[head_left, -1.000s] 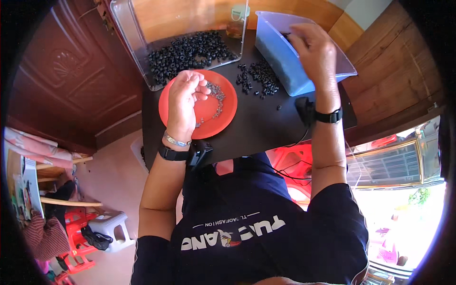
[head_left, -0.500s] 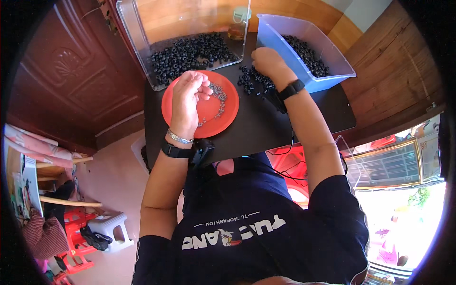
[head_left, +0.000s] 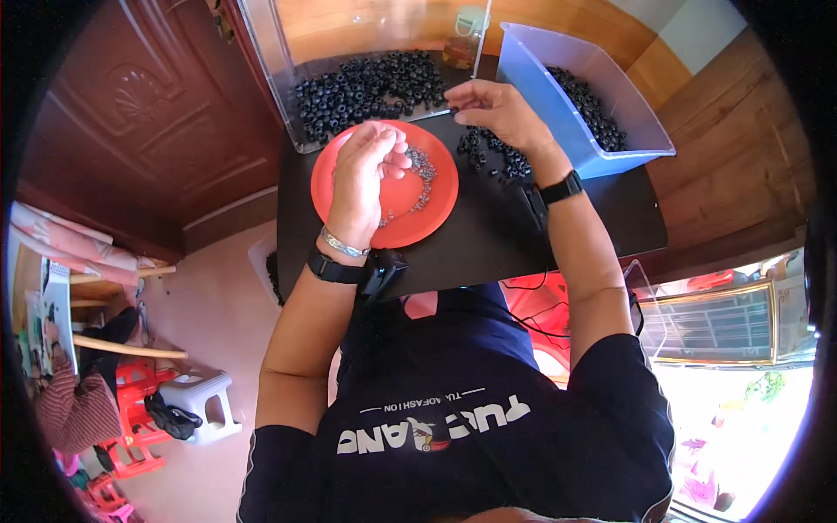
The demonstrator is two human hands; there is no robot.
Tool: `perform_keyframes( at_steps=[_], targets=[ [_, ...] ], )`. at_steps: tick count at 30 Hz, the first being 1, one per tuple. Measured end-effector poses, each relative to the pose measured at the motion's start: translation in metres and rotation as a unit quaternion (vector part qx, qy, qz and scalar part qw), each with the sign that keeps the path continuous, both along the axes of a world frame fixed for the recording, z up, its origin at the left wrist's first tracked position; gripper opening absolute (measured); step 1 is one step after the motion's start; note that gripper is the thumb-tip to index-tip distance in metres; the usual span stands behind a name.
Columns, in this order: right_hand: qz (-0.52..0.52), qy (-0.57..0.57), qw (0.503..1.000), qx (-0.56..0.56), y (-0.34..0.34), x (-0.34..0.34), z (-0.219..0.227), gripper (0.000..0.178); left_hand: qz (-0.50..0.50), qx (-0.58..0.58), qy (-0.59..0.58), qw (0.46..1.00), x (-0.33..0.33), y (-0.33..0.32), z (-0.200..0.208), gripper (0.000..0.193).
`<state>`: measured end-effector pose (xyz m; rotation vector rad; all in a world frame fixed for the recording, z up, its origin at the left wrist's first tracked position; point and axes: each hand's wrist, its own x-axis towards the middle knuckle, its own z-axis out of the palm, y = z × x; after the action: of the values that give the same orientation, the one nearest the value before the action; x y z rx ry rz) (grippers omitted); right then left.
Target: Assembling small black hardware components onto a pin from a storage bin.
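Observation:
My left hand (head_left: 366,174) is above an orange-red plate (head_left: 433,222), its fingers curled in and thumb against them. Whatever it may hold is too small to make out. Small silvery metal pieces (head_left: 425,179) lie in a curved band on the plate. My right hand (head_left: 506,115) is beyond the plate's right side, thumb and fingers pinched on a small black plastic part (head_left: 453,111). Beneath and beside that hand, a loose heap of small black parts (head_left: 504,161) lies on the dark tabletop.
A clear box (head_left: 292,131) of black parts stands behind the plate. At the back right is a bluish translucent bin (head_left: 571,148) with more parts. Behind the clear box's wall is a lidded jar (head_left: 462,48). Stools (head_left: 196,405) and a seated person are at far left.
My right hand has lifted from the loose heap beside the bin and moved left toward the plate, with a small black plastic part in its fingers. My left hand stays curled over the plate.

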<state>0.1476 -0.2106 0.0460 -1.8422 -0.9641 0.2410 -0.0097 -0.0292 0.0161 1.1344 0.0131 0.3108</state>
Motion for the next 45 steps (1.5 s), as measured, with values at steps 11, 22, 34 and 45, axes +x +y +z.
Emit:
perform_keyframes(
  at_steps=[11, 22, 34, 45],
  targets=[
    [0.077, -0.07, 0.986, 0.133, 0.038, -0.072, -0.006, 0.032, -0.038, 0.049, 0.059, 0.996, 0.001, -0.003, -0.002, 0.026],
    [0.099, 0.072, 0.975, 0.187, 0.034, -0.068, -0.016, 0.023, -0.025, 0.036, 0.063, 0.997, 0.0, -0.002, -0.001, 0.022],
    [0.116, 0.131, 0.973, 0.149, 0.03, -0.064, -0.016, 0.025, -0.025, 0.072, 0.081, 0.994, -0.001, -0.003, 0.0, 0.023],
    [0.064, -0.02, 0.996, 0.051, 0.027, -0.065, -0.011, 0.017, -0.042, -0.021, 0.012, 0.999, -0.001, 0.004, -0.001, 0.022]
  ],
)
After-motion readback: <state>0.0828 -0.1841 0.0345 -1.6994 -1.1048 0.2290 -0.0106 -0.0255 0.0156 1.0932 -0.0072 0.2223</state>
